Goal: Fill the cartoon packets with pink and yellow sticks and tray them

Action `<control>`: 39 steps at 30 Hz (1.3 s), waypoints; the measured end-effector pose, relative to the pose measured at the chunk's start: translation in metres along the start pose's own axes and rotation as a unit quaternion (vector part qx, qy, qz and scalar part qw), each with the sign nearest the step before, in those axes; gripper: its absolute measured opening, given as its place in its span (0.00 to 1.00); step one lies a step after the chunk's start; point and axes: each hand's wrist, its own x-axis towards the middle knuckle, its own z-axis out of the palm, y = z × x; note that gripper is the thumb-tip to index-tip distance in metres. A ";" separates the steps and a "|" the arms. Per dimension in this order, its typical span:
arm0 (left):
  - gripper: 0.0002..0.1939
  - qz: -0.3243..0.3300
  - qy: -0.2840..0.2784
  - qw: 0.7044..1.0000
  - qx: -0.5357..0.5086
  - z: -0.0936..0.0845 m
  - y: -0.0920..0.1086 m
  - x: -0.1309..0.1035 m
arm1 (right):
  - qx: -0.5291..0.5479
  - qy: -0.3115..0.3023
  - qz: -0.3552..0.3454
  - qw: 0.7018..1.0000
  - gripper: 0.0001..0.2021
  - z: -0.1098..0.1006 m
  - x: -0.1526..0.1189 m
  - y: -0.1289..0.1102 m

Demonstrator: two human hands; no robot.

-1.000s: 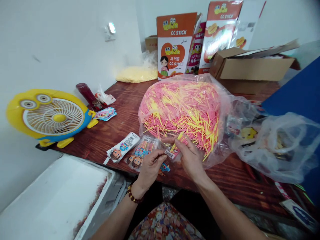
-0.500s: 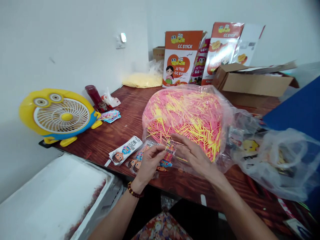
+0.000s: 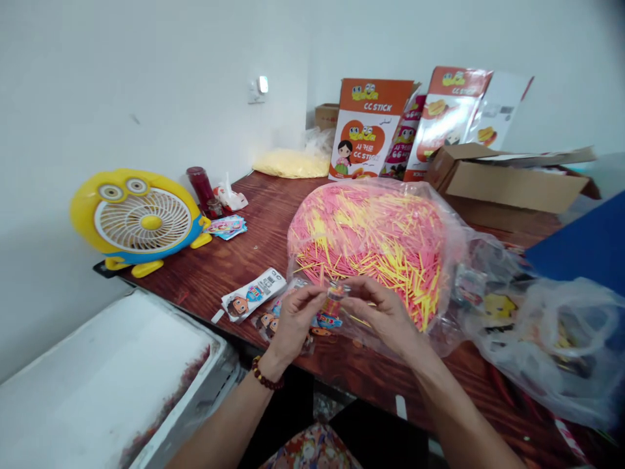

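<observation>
A small clear printed packet (image 3: pixel 334 305) with pink and yellow sticks inside is held up between my two hands. My left hand (image 3: pixel 295 319), with a beaded bracelet at the wrist, pinches its left edge. On the opposite side, the fingertips of my right hand (image 3: pixel 383 314) close on the packet's right edge. Right behind the hands lies a large clear plastic bag (image 3: pixel 305 218), opened over a heap of thin pink and yellow sticks (image 3: pixel 381 260). Flat printed packets (image 3: pixel 267 320) rest under and beside my left hand, partly hidden by it. A stack of white printed packets (image 3: pixel 254 294) lies further left.
A yellow fan (image 3: pixel 151 223) stands at the table's left end, near a dark red jar (image 3: pixel 199 185) and tissues (image 3: pixel 229 194). Printed cartons (image 3: pixel 371 130) and an opened cardboard box (image 3: pixel 512 189) line the back. Plastic bags (image 3: pixel 551 339) fill the right; a white lid (image 3: pixel 97 384) is lower left.
My right hand's fingers, stretched out beside the packet before, have closed onto its right edge. My left hand keeps its pinch. The camera view has turned slightly left and up.
</observation>
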 end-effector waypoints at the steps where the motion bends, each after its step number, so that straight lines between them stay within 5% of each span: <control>1: 0.09 0.008 -0.007 1.000 0.009 0.000 0.001 0.000 | -0.007 -0.013 -0.002 1.000 0.10 0.002 -0.001 0.001; 4: 0.09 0.012 -0.012 1.000 0.008 0.002 0.006 -0.001 | -0.008 -0.005 -0.010 1.000 0.09 0.006 0.000 0.002; 10: 0.16 -0.086 -0.100 0.991 0.005 -0.001 0.015 -0.006 | 0.035 0.001 0.032 0.999 0.12 0.015 0.008 0.005; 14: 0.15 -0.087 -0.077 0.993 0.021 -0.004 0.015 -0.008 | 0.068 0.027 0.036 0.997 0.13 0.017 0.006 0.005; 17: 0.15 -0.094 -0.071 0.992 0.035 -0.004 0.016 -0.010 | 0.000 0.039 -0.034 0.999 0.10 0.008 0.005 -0.005; 24: 0.16 -0.073 -0.089 0.991 0.067 -0.001 0.024 -0.017 | -0.144 -0.073 -0.156 0.975 0.09 -0.014 0.013 -0.040; 32: 0.10 -0.019 -0.114 0.981 0.157 0.000 0.036 -0.028 | -0.128 -0.152 -0.013 0.980 0.11 -0.020 0.019 -0.055; 39: 0.10 -0.005 -0.123 0.973 0.194 0.005 0.043 -0.035 | -0.111 -0.218 -0.020 0.969 0.06 -0.027 0.018 -0.067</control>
